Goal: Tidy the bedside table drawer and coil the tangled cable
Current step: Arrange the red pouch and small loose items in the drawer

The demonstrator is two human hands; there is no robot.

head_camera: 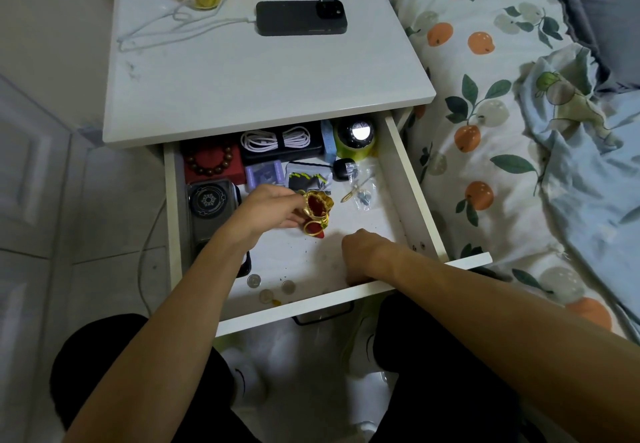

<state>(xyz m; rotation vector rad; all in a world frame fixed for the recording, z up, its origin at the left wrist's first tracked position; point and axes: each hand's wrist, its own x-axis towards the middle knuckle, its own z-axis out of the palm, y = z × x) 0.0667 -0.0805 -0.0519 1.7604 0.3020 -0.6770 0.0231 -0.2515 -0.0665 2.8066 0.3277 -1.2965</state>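
Note:
The white drawer [412,179] of the bedside table stands pulled out. My left hand [270,208] holds a small red and gold pouch [317,210] open over the drawer's middle. My right hand [362,255] reaches down to the drawer floor near the front panel, fingers curled and hidden behind the wrist. A coiled white cable [275,139] lies on a black case at the back of the drawer. A loose white cable [162,25] sprawls on the table top, plugged into a black phone [301,17].
Inside the drawer are a bead bracelet on a red box [209,162], a dark round-patterned case [211,203], small plastic bags [362,183], a green-based gadget [356,136] and three coins [266,288]. A bed with fruit-print bedding [485,96] lies right. Bottles stand at the table's back.

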